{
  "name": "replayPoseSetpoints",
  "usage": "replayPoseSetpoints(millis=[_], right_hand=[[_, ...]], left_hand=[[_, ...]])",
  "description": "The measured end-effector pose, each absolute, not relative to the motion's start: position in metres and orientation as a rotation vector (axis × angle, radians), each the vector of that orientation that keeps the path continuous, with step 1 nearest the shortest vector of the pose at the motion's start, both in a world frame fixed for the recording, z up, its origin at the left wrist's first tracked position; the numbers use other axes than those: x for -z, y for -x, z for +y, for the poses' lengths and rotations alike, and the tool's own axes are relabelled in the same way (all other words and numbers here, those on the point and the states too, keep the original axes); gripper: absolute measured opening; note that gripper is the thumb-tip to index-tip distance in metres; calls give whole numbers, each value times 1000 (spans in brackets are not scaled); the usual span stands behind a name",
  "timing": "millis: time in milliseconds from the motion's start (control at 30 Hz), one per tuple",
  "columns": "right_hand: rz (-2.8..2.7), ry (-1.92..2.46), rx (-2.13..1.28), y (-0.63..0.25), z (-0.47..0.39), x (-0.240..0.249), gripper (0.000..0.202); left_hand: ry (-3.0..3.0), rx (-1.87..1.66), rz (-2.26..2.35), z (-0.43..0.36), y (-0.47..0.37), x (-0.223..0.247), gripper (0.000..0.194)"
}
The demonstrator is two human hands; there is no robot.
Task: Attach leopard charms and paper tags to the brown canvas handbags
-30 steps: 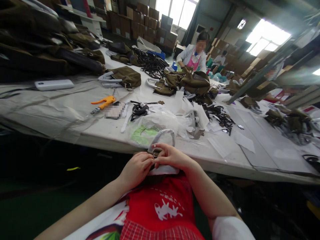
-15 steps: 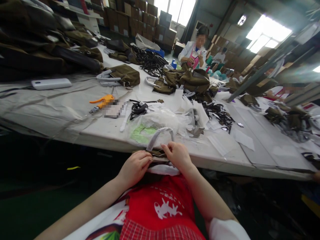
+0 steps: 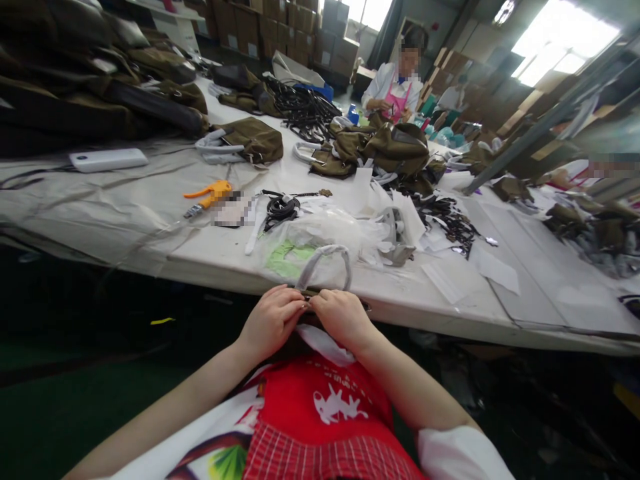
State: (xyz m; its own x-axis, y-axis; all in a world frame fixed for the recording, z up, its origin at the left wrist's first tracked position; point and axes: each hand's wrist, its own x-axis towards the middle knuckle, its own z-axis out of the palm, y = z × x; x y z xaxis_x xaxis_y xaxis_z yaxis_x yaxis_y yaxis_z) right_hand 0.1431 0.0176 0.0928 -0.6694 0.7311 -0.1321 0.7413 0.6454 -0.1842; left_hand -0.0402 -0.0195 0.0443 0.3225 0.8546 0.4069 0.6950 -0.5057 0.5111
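Observation:
At the table's front edge, close to my body, a brown bag is mostly hidden under my hands. Its pale wrapped handle (image 3: 325, 252) arches up over the edge. My left hand (image 3: 274, 317) is closed on the bag's top edge from the left. From the right, my right hand (image 3: 341, 317) grips the same edge, its fingertips close beside the left ones. White wrapping (image 3: 325, 343) hangs below them, against the red apron (image 3: 320, 407). Just beyond the handle lies clear plastic with a green piece (image 3: 287, 257).
On the table (image 3: 200, 257) lie an orange-handled tool (image 3: 213, 194), a white power bank (image 3: 109, 160), a black coiled strap (image 3: 281, 210) and brown bags (image 3: 395, 148). Dark bags (image 3: 90, 87) are piled at left. A person in a pink apron (image 3: 395, 100) stands across the table.
My right hand has moved left and closer to my left hand, its thumb now lowered onto the bag's edge. The view has shifted slightly.

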Motion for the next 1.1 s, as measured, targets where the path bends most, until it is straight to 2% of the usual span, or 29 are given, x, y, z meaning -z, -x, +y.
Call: replayPoseSetpoints(millis=[133,267,433,833,1000,1100], right_hand=[[2826,-1447,518,-144,10,-87,25],[2815,-1688,903,-142,5,-76,23],[2808,-1663,1295,-136,6,-65,22],[2750,-1674,1230,-127,7,-59,20],[2744,-1676,1032,-124,11,-61,23],[2739,-1644,913,-122,12,-61,23]], left_hand=[[-2084,-980,1604,-16,47,-41,25],[-1778,-986,1581,-10,55,-37,28],[-1728,-970,1565,-6,58,-36,32],[-1763,-993,1571,-9,58,-33,31],[-1840,-1019,1558,-8,58,-38,28],[-1865,-1012,1490,-11,59,-42,20]])
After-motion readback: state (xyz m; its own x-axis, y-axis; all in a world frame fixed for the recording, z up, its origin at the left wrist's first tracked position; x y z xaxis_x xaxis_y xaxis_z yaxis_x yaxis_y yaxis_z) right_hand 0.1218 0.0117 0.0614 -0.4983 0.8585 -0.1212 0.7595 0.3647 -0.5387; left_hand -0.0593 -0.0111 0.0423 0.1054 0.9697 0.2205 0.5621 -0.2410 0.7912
